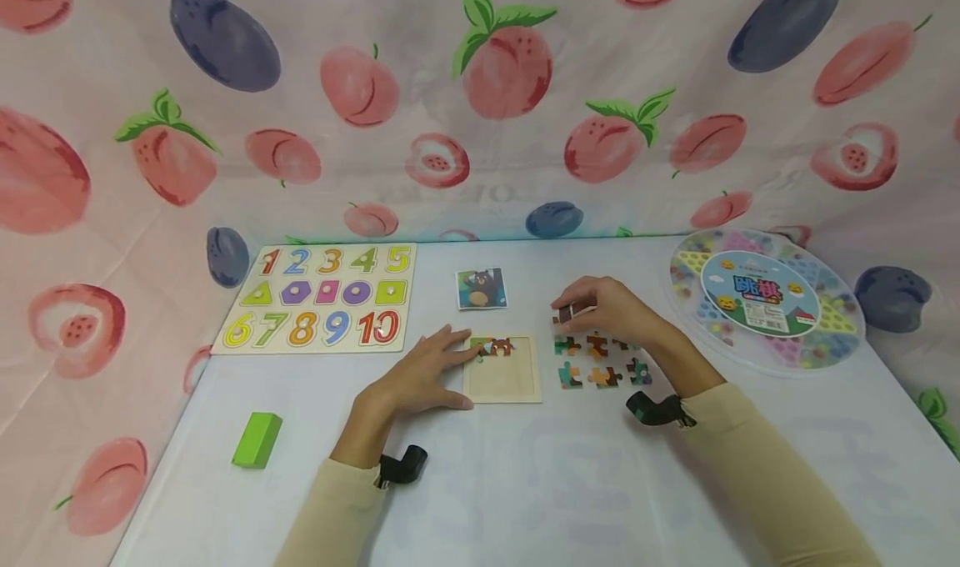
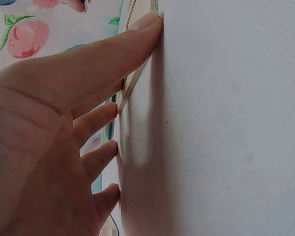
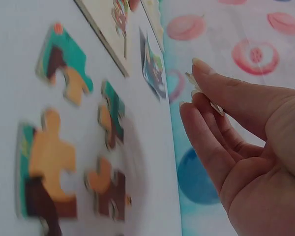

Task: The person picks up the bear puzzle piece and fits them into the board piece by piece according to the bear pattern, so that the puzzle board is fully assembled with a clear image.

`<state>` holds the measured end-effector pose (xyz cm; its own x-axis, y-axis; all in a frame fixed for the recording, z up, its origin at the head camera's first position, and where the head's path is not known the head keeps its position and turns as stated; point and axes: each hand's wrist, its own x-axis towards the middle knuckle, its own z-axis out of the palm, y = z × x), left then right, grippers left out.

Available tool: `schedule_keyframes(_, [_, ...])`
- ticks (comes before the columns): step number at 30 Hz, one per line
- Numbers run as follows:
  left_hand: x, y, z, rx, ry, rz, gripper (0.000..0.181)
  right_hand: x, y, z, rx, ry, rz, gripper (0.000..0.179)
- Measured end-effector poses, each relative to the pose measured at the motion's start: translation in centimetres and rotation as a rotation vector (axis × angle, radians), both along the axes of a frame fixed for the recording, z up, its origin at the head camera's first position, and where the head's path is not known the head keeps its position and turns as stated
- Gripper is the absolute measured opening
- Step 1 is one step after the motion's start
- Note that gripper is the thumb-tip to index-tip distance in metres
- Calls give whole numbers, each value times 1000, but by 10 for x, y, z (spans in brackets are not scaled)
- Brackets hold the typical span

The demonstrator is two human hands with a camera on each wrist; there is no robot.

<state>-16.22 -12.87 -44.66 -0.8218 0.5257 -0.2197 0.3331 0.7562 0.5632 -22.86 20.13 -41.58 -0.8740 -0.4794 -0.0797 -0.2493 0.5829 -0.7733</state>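
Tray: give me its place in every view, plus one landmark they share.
Head: tray just below centre.
Left wrist: tray at upper centre-left, partly hidden by the left hand.
Right wrist: tray at top, left of centre, cut off by the frame.
Shared landmark: fruit-print cloth.

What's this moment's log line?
left hand: touching pale square wooden puzzle tray, partly filled | right hand: pinching small dark jigsaw piece | loose multicoloured jigsaw pieces: right of tray

Pale fruit-print backdrop point(image 1: 420, 42), white tabletop point(image 1: 525, 492)
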Motion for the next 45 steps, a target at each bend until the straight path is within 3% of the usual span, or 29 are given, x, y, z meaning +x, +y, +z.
schedule_keyframes(14, [-1,1,-1,-17,-2,-3,83,12,-37,-9,24,-17,-4,29])
schedule_keyframes(24, [-2,0,-1,-15,-2,-6,83,15,-51,-17,45,-79,-5,28])
schedule_keyframes(45, [-2,0,1,-18,-5,-7,82,18,-64,-28,166,89,-8,26])
